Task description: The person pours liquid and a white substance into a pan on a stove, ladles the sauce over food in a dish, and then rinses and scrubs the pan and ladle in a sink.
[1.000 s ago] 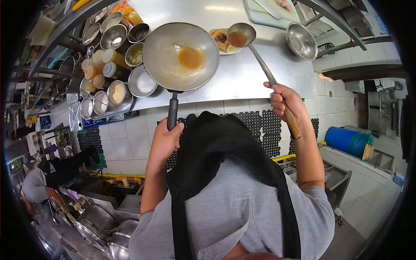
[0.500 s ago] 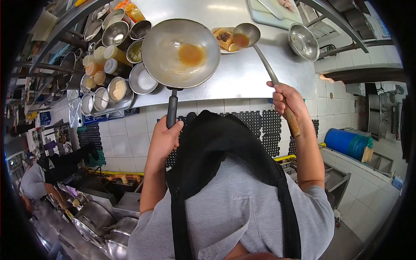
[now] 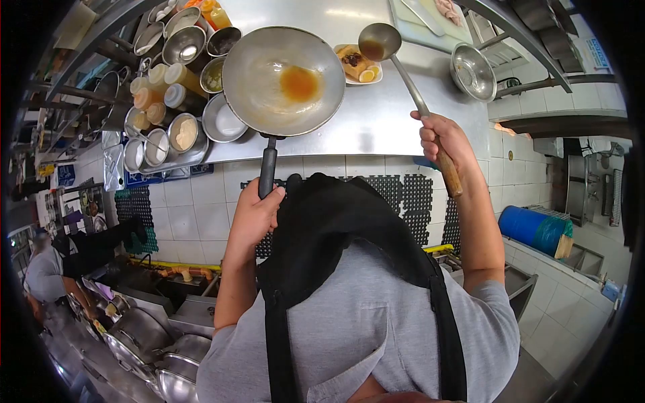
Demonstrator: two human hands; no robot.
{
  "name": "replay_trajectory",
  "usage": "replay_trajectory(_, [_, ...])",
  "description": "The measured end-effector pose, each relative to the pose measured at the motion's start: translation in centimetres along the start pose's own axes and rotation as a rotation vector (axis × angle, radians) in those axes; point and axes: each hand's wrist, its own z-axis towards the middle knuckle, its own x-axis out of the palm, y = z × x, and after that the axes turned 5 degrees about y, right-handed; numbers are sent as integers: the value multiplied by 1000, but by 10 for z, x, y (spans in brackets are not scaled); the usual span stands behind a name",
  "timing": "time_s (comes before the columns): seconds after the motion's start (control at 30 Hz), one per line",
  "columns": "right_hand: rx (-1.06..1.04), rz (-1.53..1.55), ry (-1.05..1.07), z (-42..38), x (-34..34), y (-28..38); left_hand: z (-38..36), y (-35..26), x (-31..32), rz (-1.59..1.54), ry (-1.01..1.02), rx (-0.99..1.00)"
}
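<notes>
My left hand (image 3: 256, 212) is closed around the black handle of a wok (image 3: 252, 101), whose pan is over the steel counter. A small pool of orange-brown sauce (image 3: 300, 83) lies inside it. In my right hand (image 3: 445, 140) is the wooden grip of a long ladle (image 3: 408, 82). The ladle's bowl, with some brown sauce in it, is above the counter just right of a white plate (image 3: 376, 80). On that plate are golden-brown food (image 3: 354, 62) with dark topping and lemon slices (image 3: 367, 75).
Left of the wok stand sauce bottles (image 3: 181, 99) and metal bowls (image 3: 225, 121) on the steel counter (image 3: 376, 127). A metal bowl (image 3: 473, 72) sits at the right edge, near a cutting board (image 3: 410, 27) with a knife. Another person (image 3: 50, 275) works at lower left.
The ladle has shifted slightly up and left, uncovering more of the plate and the lemon slices. The wok has moved a little to the right in view. Both grips are unchanged.
</notes>
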Motion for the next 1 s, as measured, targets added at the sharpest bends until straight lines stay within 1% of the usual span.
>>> replay_trajectory(0.27, [6, -57, 62, 20, 17, 8, -6, 1, -5, -16, -38, 5])
replay_trajectory(0.53, [7, -129, 83, 12, 22, 7, -2, 10, -9, -45, -56, 1])
replay_trajectory(0.83, [20, -284, -4, -17, 9, -7, 5, 2, -4, -16, -40, 6])
replay_trajectory(1.0, [-10, -387, -62, -27, 16, -6, 8, -5, 4, -7, -40, -10])
